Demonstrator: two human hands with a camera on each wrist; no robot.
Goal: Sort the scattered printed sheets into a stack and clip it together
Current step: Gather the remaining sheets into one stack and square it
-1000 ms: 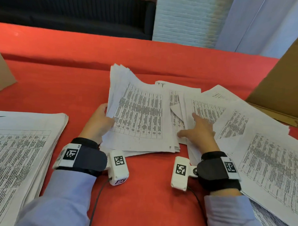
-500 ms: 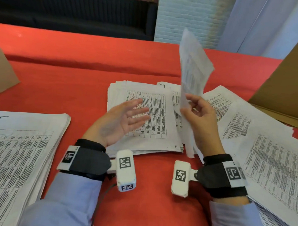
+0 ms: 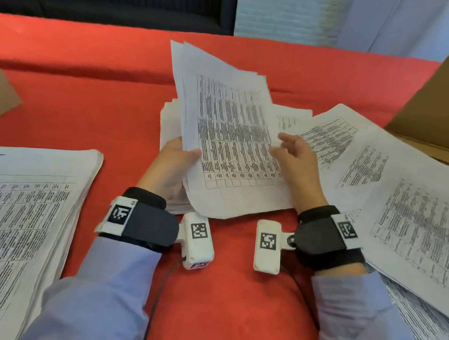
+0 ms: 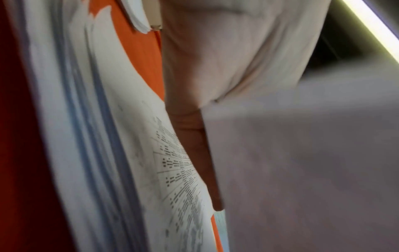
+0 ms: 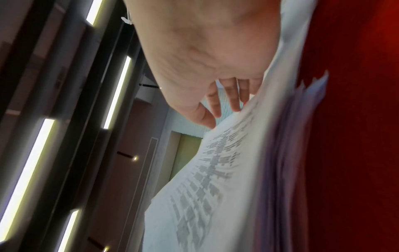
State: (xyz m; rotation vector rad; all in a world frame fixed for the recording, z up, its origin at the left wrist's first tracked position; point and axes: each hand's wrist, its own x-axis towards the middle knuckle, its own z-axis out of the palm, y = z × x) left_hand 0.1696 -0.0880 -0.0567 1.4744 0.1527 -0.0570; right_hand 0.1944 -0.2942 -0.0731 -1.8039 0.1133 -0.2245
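A sheaf of printed sheets (image 3: 227, 134) is tilted up off the red table, its far edge raised. My left hand (image 3: 185, 155) grips its left edge, thumb on the printed face and fingers hidden behind. In the left wrist view the thumb (image 4: 194, 145) lies along a printed sheet (image 4: 179, 170). My right hand (image 3: 287, 149) is open beside the sheaf's right edge, fingers spread and holding nothing. The right wrist view shows its straight fingers (image 5: 233, 97) at the edge of the sheets (image 5: 215, 170). More of the pile (image 3: 169, 119) lies flat under the sheaf. No clip is in view.
Loose printed sheets (image 3: 359, 154) overlap across the right of the table, one large sheet (image 3: 415, 227) nearest me. A thick paper stack (image 3: 31, 201) lies at the left. Cardboard stands at the right (image 3: 434, 101) and at the far left (image 3: 2, 91).
My right hand has let go of the sheet it held upright and now is open. My left hand, open over the pile before, now grips the sheaf and tilts it up.
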